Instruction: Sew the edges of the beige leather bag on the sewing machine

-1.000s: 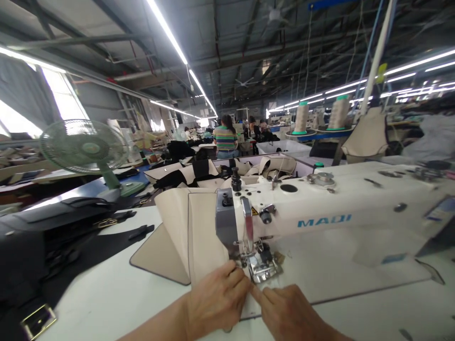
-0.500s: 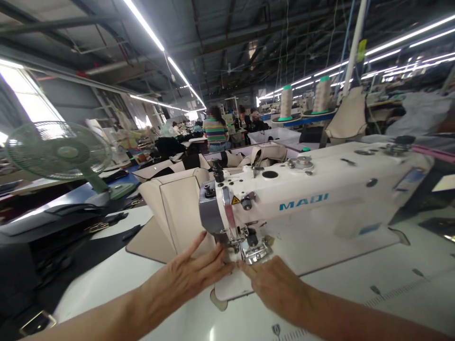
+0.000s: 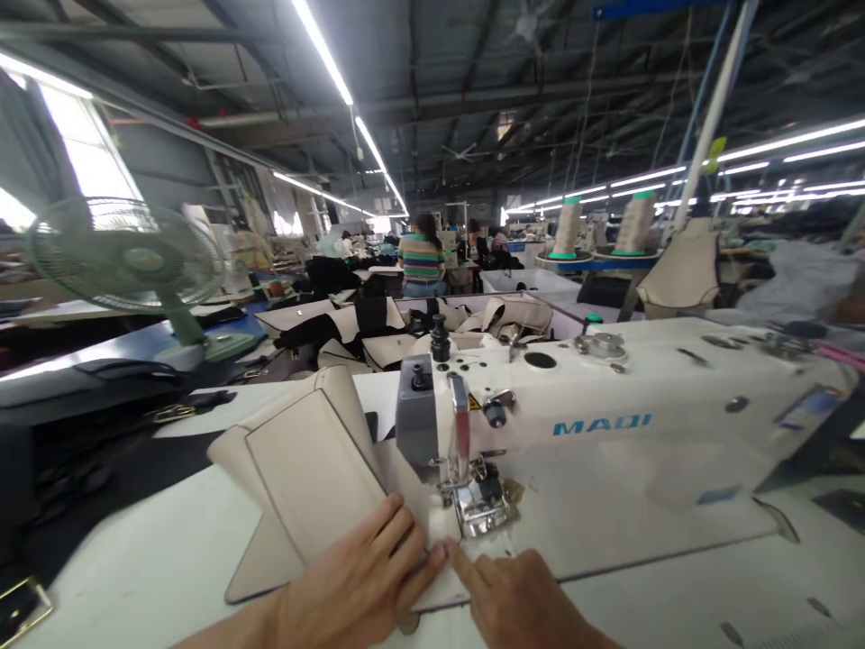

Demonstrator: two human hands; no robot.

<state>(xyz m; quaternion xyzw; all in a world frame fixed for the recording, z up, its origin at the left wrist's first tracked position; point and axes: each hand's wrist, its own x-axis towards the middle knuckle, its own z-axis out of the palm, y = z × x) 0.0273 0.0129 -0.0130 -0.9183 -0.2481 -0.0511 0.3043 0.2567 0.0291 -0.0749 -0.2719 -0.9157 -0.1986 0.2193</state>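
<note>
A white MADI sewing machine (image 3: 608, 406) stands on the white table (image 3: 135, 550). A folded beige leather-like panel (image 3: 307, 478) lies to the left of its presser foot (image 3: 483, 514), partly standing up. My left hand (image 3: 361, 586) lies flat on the panel's near edge, fingers spread toward the foot. My right hand (image 3: 517, 599) rests on the material just in front of the foot, index finger pointing at it, fingertips almost meeting the left hand's.
A green fan (image 3: 132, 261) stands at the left. Black bags and straps (image 3: 81, 424) lie beside it. Beige and black pieces (image 3: 378, 329) are piled behind the machine. Thread cones (image 3: 568, 230) stand at the back right. A person in a striped shirt (image 3: 423, 261) is farther back.
The beige panel has swung left and lies lower. My left hand has shifted along its near edge, and both hands stay by the presser foot. The view has shifted.
</note>
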